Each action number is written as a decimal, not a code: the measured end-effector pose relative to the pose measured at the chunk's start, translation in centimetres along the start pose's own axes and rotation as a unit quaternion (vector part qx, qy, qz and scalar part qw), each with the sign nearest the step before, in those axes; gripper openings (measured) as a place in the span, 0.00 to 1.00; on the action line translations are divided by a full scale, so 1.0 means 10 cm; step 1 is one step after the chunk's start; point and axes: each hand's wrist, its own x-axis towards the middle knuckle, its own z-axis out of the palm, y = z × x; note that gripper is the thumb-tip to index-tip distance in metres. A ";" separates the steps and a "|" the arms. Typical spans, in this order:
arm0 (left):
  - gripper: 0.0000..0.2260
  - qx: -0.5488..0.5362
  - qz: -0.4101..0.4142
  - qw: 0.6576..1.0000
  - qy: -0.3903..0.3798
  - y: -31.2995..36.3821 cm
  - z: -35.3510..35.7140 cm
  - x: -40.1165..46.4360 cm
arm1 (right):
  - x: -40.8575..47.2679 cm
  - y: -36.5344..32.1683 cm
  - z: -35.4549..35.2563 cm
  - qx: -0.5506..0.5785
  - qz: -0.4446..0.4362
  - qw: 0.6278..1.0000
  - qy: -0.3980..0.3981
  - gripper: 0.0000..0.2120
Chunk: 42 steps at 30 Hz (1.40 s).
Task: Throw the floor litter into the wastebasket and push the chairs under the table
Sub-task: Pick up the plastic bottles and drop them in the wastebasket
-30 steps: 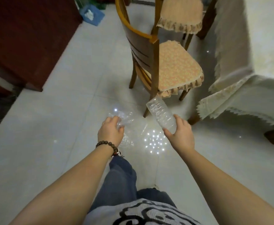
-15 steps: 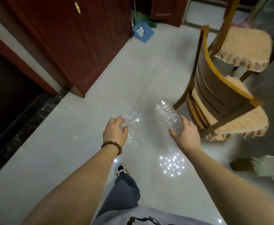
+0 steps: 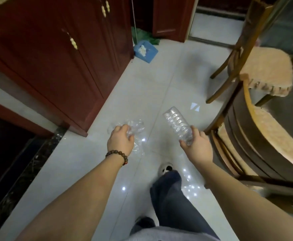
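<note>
Litter in both hands; wastebasket ahead-left.

Your right hand (image 3: 198, 148) grips the clear bottle (image 3: 178, 125) at its near end, long axis pointing forward-left. Your left hand (image 3: 120, 142) clutches crumpled plastic wrap (image 3: 135, 127). The blue wastebasket (image 3: 145, 51) lies well ahead beside the red cabinet (image 3: 55, 54), nearer your left hand. Chairs (image 3: 257, 136) stand to your right, not yet pushed in.

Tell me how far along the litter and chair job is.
Done: litter is picked up. The left hand grips crumpled clear plastic and the right hand grips an empty plastic bottle. Left: binning both; no wastebasket is identifiable here. The two wooden chairs stand on open floor, not yet pushed in.
</note>
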 end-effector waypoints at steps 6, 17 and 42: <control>0.12 0.007 0.026 1.000 -0.006 0.50 0.19 1.40 | 1.49 -0.24 0.00 0.010 0.006 1.000 0.000 0.32; 0.13 0.039 0.064 0.997 -0.009 1.75 0.12 3.99 | 4.12 -0.52 -0.51 0.023 0.028 0.999 0.007 0.32; 0.13 0.058 0.246 0.961 -0.109 4.11 0.53 9.58 | 9.20 -1.02 -1.09 0.044 0.199 0.972 0.115 0.32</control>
